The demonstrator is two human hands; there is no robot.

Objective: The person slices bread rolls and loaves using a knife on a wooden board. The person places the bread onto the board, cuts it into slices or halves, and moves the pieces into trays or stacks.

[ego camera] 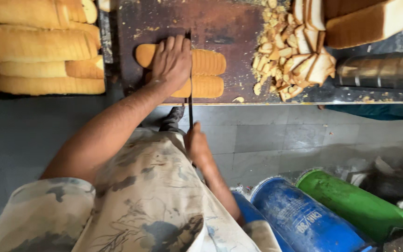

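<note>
Blue drum (299,219) and green drum (355,203) side by side, floor, lower right.

Dark, crumb-strewn counter (229,28) bears two sliced loaves (206,74) at centre; a heap of bread offcuts (288,60) right of them; whole loaves (38,51) stacked left of them.

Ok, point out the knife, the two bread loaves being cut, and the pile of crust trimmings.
knife (190,105): head view, middle of the long blade.
bread loaves (209,62): head view, top of the upper loaf, right of the left hand (171,60).
crust trimmings (276,51): head view, centre of the pile.
</note>
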